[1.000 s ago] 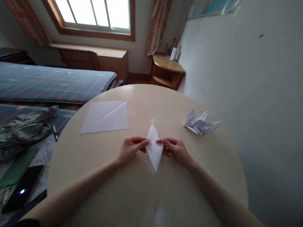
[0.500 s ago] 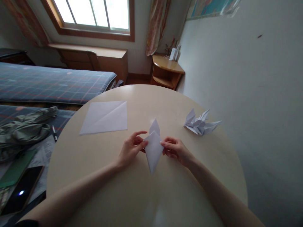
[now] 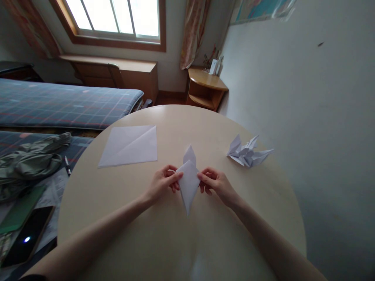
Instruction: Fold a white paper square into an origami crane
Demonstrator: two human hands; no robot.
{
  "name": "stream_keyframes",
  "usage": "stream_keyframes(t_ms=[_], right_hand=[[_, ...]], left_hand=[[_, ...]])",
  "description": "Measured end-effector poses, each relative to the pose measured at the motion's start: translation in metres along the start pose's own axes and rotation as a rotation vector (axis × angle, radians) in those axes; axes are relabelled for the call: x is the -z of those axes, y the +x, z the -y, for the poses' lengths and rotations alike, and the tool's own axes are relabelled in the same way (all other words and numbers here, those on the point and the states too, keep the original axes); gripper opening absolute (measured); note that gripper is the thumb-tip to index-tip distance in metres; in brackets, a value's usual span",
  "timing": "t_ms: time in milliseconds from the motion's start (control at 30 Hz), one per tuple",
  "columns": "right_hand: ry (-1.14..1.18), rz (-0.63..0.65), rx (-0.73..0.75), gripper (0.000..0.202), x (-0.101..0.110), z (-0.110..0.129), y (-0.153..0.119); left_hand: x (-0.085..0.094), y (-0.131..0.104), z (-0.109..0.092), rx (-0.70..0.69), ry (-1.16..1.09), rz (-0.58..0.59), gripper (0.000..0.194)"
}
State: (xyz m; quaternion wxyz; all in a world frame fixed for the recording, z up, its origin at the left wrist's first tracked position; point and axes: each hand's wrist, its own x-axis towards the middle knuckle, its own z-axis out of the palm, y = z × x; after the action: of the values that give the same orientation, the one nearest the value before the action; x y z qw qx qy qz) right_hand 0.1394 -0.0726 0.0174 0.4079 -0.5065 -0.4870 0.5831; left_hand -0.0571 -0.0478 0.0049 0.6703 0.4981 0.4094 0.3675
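Observation:
A white folded paper [image 3: 189, 183], shaped like a long diamond with a smaller pointed flap at its far end, is held up over the middle of the round table [image 3: 181, 242]. My left hand [image 3: 166, 181] pinches its left corner between thumb and fingers. On the opposite corner, my right hand [image 3: 215, 184] has the same kind of pinch. A flat white sheet [image 3: 130, 145] with a diagonal crease lies to the left on the table. Several folded paper pieces [image 3: 248, 152] with pointed tips sit together at the right.
Left of the table, a bed [image 3: 70, 103] with a plaid mattress stands beyond a surface holding a grey-green cloth [image 3: 32, 162], a pen, a green folder [image 3: 22, 208] and a black phone [image 3: 27, 234]. A wall rises close on the right.
The fingers of my left hand have curled in closer to the paper's left edge. The folded paper has shifted very slightly left, and my right hand's grip has moved a little with it.

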Motion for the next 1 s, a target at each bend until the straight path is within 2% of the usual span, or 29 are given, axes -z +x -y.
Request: stream_keyframes(t_ms=[100, 167, 300, 467, 600, 700, 900, 1000], right_hand=[[0.013, -0.018, 0.022, 0.033, -0.001, -0.002, 0.001], [0.019, -0.02, 0.026, 0.033, -0.002, -0.005, 0.002], [-0.003, 0.004, 0.018, 0.035, -0.003, -0.011, 0.002], [-0.062, 0.107, -0.094, 0.044, -0.006, -0.009, -0.001], [0.034, 0.08, -0.116, 0.044, -0.008, -0.008, -0.001], [0.096, 0.036, -0.089, 0.043, -0.009, -0.009, -0.001], [0.121, 0.023, -0.031, 0.043, -0.014, -0.013, -0.003], [0.086, 0.011, -0.012, 0.041, -0.016, -0.017, -0.003]], left_hand=[[-0.001, -0.001, 0.002, 0.052, 0.092, 0.109, 0.044], [-0.002, -0.001, 0.004, 0.056, 0.107, 0.139, 0.045], [-0.003, -0.001, 0.007, 0.032, 0.087, 0.108, 0.047], [-0.003, -0.002, 0.009, -0.004, 0.149, 0.14, 0.045], [-0.005, -0.006, 0.009, -0.051, 0.256, 0.098, 0.044], [-0.006, -0.007, 0.007, -0.037, 0.342, 0.081, 0.046], [-0.003, -0.007, 0.002, -0.006, 0.362, 0.278, 0.05], [-0.002, -0.007, 0.004, 0.0, 0.307, 0.319, 0.05]])
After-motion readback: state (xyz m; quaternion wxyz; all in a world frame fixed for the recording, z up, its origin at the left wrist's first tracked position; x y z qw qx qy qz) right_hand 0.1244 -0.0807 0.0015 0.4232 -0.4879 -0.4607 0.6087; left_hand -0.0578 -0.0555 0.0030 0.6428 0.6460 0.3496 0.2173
